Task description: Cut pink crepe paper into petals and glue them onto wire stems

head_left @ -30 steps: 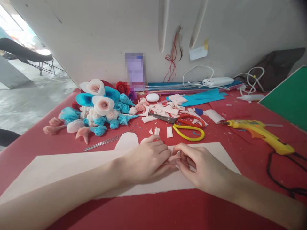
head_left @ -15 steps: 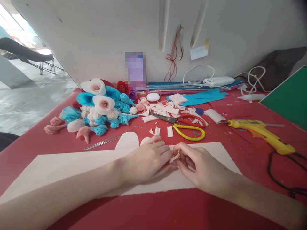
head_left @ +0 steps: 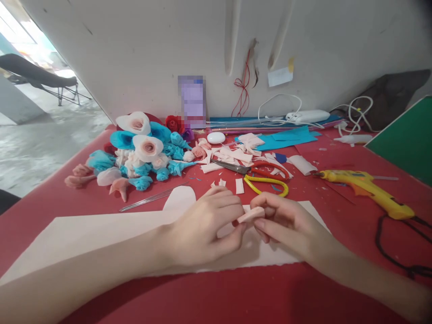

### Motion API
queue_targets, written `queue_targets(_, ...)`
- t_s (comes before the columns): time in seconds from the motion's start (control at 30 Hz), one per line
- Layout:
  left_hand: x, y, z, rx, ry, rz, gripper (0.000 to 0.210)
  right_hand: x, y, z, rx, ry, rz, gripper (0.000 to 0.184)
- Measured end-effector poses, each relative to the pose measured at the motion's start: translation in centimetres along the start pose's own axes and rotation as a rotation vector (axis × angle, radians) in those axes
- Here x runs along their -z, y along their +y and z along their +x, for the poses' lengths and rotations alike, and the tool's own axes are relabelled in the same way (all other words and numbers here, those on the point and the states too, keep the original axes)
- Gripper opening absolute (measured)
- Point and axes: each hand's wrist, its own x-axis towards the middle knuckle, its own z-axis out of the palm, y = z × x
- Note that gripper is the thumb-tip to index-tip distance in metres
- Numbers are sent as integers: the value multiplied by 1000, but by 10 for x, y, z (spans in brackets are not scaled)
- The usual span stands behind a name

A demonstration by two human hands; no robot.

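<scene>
Between my hands is a small pale pink piece of crepe paper (head_left: 251, 215), a narrow folded or rolled strip lying slantwise. My left hand (head_left: 211, 225) is closed with its fingertips at the strip's left end. The fingers of my right hand (head_left: 285, 222) pinch its right end between thumb and fingers. Both hands are just above a large pale paper sheet (head_left: 108, 238) on the red tabletop (head_left: 219, 297). A rounded pale paper petal (head_left: 180, 199) lies behind my left hand, partly on the sheet's far edge.
Scissors (head_left: 266, 182) with red and yellow handles lie beyond my hands amid paper scraps (head_left: 232, 155). A yellow glue gun (head_left: 367, 186) with a black cord is at right. Paper flowers (head_left: 145, 148) are heaped at left, thin wires (head_left: 151, 198) before them. A grey wall (head_left: 145, 49) rises behind.
The pink paper has turned from a scrunched bit into a smoother, longer strip. My right hand has shifted right with its fingers spread wider, and my left hand has rolled toward me.
</scene>
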Motion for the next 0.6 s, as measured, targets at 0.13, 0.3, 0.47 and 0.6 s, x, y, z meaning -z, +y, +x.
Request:
queue_targets(0.13, 1, 5, -1, 67, 16, -109, 18, 0, -2, 0, 24, -27, -53, 4)
queue_targets(0.3, 5, 9, 0, 64, 25, -168, 19, 2, -1, 0, -28, -93, 116, 7)
queue_targets(0.47, 8, 13, 1, 55, 31, -177, 19, 4, 1, 1, -114, -198, 276, 5)
queue_targets(0.6, 9, 16, 0, 75, 34, -219, 17, 5, 4, 0, -137, -252, 296, 7)
